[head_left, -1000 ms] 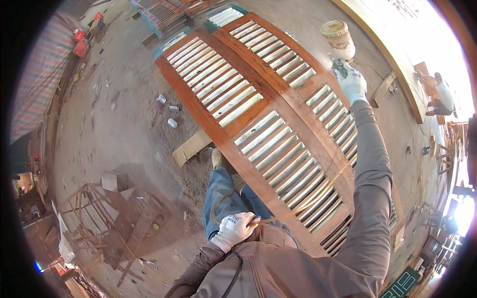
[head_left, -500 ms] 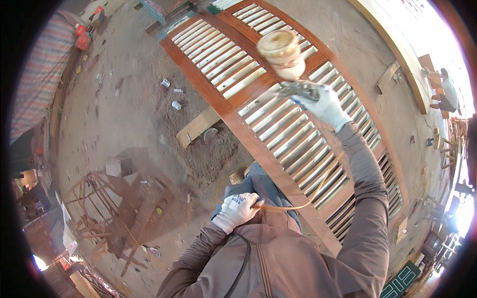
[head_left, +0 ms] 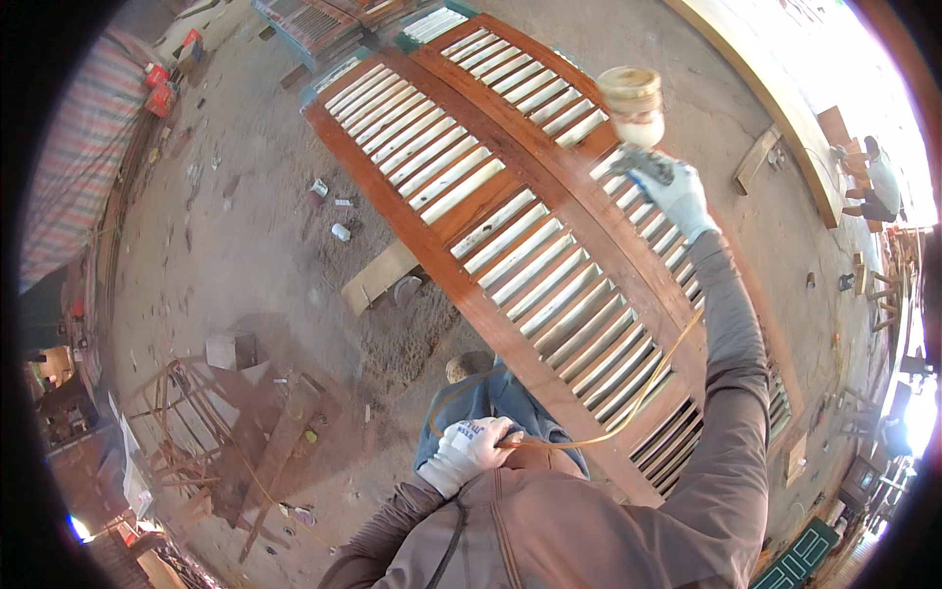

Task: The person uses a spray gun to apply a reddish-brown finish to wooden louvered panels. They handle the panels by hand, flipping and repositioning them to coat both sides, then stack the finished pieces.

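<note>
My right hand [head_left: 679,201], in a pale glove, grips a spray gun [head_left: 643,167] with a whitish cup [head_left: 633,106] on top. It is held above the far right part of a pair of louvered wooden panels [head_left: 461,221], reddish brown with light slats. A thin yellow hose [head_left: 643,398] runs from beside my right forearm down to my left hand [head_left: 471,452]. My left hand, also gloved, is closed around that hose in front of my body. A faint haze hangs near the gun's nozzle.
A wooden board [head_left: 381,277] lies under the panels' left edge. Broken wooden frames [head_left: 182,422] and a cardboard box [head_left: 231,349] sit at the left. More louvered panels [head_left: 312,27] stand at the far end. A person [head_left: 876,182] is at the far right, beyond a long beam [head_left: 775,113].
My right hand has moved the spray gun rightward and slightly farther away, from the middle of the panels toward the far right edge. My left hand still grips the hose.
</note>
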{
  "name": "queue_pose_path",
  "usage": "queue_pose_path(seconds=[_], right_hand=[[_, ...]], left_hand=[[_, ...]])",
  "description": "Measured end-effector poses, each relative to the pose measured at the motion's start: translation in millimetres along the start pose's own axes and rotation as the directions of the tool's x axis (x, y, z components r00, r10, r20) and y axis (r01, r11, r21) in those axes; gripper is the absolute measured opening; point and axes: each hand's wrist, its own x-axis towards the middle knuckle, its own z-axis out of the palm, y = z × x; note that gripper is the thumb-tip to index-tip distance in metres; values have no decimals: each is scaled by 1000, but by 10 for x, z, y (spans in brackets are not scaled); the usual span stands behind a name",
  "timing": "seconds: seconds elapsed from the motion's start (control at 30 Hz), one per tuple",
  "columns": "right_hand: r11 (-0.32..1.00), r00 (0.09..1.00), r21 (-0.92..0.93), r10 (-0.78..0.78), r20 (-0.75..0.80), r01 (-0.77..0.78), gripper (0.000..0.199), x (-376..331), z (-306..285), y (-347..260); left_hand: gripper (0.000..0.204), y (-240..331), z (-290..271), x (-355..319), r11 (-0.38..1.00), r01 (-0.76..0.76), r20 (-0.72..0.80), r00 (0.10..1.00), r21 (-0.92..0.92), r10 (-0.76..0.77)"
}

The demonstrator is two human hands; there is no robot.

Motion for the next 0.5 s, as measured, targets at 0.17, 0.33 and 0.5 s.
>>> queue_pose_path(seconds=[0.17, 0.33, 0.5], right_hand=[[919, 963, -387, -37, -266, -72, 42, 392, -442, 374], [855, 973, -510, -29, -227, -94, 42, 154, -500, 487], [965, 1000, -263, -13, -6, 11, 45, -747, -182, 23]], left_hand=[[21, 145, 150, 171, 999, -44, -66, 997, -6, 43], [23, 144, 240, 46, 997, -74, -121, 990, -9, 73], [20, 92, 364, -368, 999, -44, -57, 997, 10, 44]])
